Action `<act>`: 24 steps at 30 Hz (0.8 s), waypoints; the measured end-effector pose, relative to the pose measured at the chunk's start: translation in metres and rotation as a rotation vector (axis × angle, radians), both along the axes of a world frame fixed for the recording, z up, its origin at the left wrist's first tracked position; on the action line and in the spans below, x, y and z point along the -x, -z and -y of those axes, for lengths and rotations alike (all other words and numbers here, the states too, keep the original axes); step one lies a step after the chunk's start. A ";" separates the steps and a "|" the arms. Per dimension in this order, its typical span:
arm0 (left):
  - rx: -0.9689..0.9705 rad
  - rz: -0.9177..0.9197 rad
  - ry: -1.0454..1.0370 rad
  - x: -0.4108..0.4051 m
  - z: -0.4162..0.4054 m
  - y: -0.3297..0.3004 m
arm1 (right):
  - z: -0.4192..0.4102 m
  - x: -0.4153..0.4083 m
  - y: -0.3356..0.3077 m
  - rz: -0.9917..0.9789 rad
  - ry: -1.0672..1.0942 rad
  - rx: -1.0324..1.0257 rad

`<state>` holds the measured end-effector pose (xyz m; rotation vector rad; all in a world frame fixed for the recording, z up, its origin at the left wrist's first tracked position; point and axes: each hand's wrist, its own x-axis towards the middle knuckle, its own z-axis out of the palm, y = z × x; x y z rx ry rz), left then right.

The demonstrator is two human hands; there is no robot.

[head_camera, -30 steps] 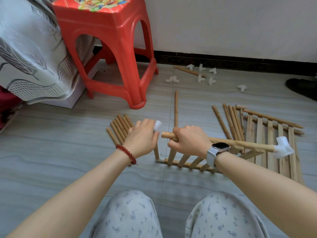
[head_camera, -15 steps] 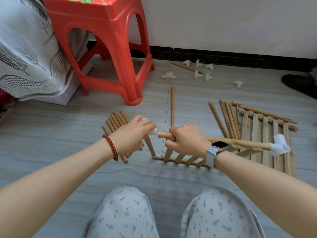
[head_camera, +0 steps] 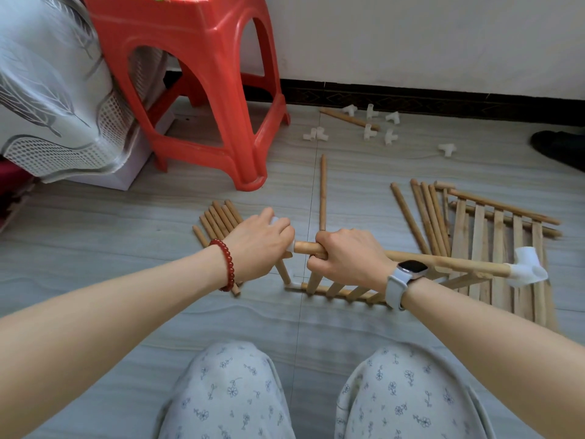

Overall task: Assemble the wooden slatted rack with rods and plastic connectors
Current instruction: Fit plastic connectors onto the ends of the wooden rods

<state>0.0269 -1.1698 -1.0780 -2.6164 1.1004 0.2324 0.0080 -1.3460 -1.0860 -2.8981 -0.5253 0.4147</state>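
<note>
Rack (head_camera: 345, 291) stands mid-frame on the floor (head_camera: 95, 248). My right hand (head_camera: 349, 258) grips its top rod (head_camera: 443, 264) to steady it, while my left hand (head_camera: 258, 245) clasps a connector (head_camera: 290, 245) at the rod's end, probably to push it on.

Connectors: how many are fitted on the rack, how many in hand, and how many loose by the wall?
Fitted connectors: 2
Connector in left hand: 1
Loose connectors: 7 or 8, since the left clump may be two
Total: 10 or 11
</note>
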 end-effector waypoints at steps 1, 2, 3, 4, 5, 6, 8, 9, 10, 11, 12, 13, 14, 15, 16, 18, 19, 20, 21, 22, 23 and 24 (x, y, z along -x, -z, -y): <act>0.001 0.023 0.007 -0.001 0.001 0.002 | 0.001 -0.001 0.000 -0.005 0.003 -0.008; 0.003 0.037 0.015 -0.002 0.002 0.004 | 0.001 -0.002 0.000 -0.004 0.005 -0.016; -0.014 0.045 0.018 -0.002 0.002 0.006 | 0.002 -0.002 0.000 -0.001 0.009 -0.021; -0.031 0.057 0.024 -0.002 0.003 0.007 | 0.001 -0.002 0.000 -0.002 0.012 -0.027; -0.042 0.070 0.030 -0.003 0.003 0.009 | 0.002 -0.002 0.000 -0.006 0.017 -0.034; -0.034 0.082 0.034 -0.003 0.003 0.009 | 0.002 -0.003 0.000 -0.014 0.023 -0.043; -0.037 0.079 0.031 -0.003 0.004 0.009 | 0.002 -0.003 0.000 -0.033 0.035 -0.061; -0.047 0.064 0.031 -0.004 0.004 0.010 | 0.003 -0.003 0.000 -0.037 0.035 -0.068; -0.037 0.061 0.035 -0.004 0.004 0.013 | 0.003 -0.004 0.001 -0.040 0.034 -0.070; -0.001 0.080 0.045 -0.006 0.005 0.015 | 0.004 -0.005 0.000 -0.044 0.035 -0.074; 0.051 0.119 0.063 -0.007 0.004 0.016 | 0.005 -0.005 0.000 -0.052 0.040 -0.082; 0.117 0.158 0.090 -0.009 0.003 0.019 | 0.005 -0.006 0.000 -0.064 0.047 -0.091; 0.171 0.193 0.093 -0.011 0.003 0.023 | 0.006 -0.007 -0.001 -0.081 0.053 -0.098; 0.227 0.239 0.079 -0.013 0.003 0.029 | 0.007 -0.009 -0.002 -0.098 0.056 -0.103; 0.258 0.266 0.053 -0.013 0.005 0.033 | 0.008 -0.010 -0.003 -0.112 0.057 -0.104; 0.315 0.275 -0.009 -0.009 0.009 0.037 | 0.010 -0.013 -0.004 -0.137 0.043 -0.102; 0.334 0.264 -0.032 -0.009 0.011 0.039 | 0.011 -0.014 -0.005 -0.145 0.031 -0.101; 0.346 0.254 -0.048 -0.008 0.011 0.040 | 0.011 -0.014 -0.005 -0.154 0.018 -0.100; 0.366 0.268 -0.041 -0.009 0.010 0.042 | 0.012 -0.013 -0.005 -0.159 0.004 -0.100; 0.379 0.278 -0.025 -0.010 0.009 0.042 | 0.012 -0.013 -0.005 -0.158 -0.006 -0.099; 0.401 0.297 0.009 -0.011 0.007 0.043 | 0.011 -0.012 -0.005 -0.152 -0.017 -0.096; 0.420 0.308 0.042 -0.012 0.006 0.043 | 0.011 -0.011 -0.004 -0.143 -0.025 -0.093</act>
